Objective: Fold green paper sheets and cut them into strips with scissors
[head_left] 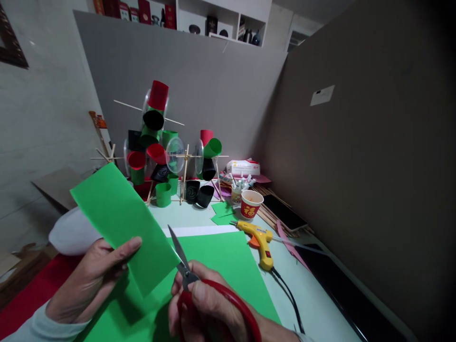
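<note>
Head view: one green paper strip [124,218], one larger green sheet [221,251], one pair of scissors [185,273] with red handles, and one yellow glue gun [262,240]. The strip is a flat, plain rectangle, raised over the sheet, its long edges running from eleven toward five o'clock. At its seven o'clock, the left hand [94,270] pinches it firmly, thumb in front, fingers behind. At its four o'clock, the right hand [215,304] is wrapped around the scissors, a blade aimed at eleven; I cannot tell whether it touches the paper. The glue gun lies at the scissors' two o'clock.
</note>
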{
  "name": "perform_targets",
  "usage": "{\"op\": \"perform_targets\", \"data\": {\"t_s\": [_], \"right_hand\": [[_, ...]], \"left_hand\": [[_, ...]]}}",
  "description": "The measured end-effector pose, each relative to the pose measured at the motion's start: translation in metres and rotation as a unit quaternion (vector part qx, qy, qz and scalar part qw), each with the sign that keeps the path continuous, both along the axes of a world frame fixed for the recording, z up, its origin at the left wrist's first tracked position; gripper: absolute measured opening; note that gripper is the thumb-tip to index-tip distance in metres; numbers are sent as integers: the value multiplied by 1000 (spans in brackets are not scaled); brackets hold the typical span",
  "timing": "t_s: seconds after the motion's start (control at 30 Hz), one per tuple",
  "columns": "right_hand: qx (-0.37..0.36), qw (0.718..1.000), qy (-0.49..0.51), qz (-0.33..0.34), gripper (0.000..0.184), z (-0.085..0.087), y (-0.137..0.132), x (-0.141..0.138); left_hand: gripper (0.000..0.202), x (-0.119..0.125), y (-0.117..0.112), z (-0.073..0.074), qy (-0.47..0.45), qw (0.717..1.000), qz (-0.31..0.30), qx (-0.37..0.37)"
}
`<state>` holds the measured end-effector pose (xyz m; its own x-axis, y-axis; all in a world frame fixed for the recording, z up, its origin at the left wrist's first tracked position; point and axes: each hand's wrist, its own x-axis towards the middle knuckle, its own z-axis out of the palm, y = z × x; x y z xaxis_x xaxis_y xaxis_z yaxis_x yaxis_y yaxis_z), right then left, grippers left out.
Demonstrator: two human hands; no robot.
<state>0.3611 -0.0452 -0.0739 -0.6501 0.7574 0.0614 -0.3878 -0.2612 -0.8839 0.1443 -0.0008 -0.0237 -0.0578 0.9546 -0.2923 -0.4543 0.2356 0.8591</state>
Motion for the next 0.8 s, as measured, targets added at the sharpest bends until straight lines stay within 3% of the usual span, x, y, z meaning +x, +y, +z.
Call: {"op": "perform_targets", "data": {"t_s": [0.2, 0.33, 0.47, 0.57, 0.67, 0.8], "right_hand": [[25, 998, 45, -20, 62, -5, -1, -3], [-6, 999, 2, -48, 66, 10, -6, -1], [-2, 998, -15, -56, 62, 21, -5, 0], [0, 999, -17, -30, 69, 15, 1, 1], [0, 1000, -8, -13, 71, 7, 6, 2], [-2, 1000, 3, -5, 69, 8, 4, 2]], "left_hand": [[37, 10, -7, -5, 53, 995, -65, 51], [33, 5, -2, -11, 50, 993, -88, 53], [34, 6, -5, -7, 46, 994, -96, 34], [39, 12, -12, -2, 51, 994, -88, 46], [30, 18, -17, -1, 46, 991, -104, 72], [31, 20, -17, -4, 46, 991, -106, 71]]}}
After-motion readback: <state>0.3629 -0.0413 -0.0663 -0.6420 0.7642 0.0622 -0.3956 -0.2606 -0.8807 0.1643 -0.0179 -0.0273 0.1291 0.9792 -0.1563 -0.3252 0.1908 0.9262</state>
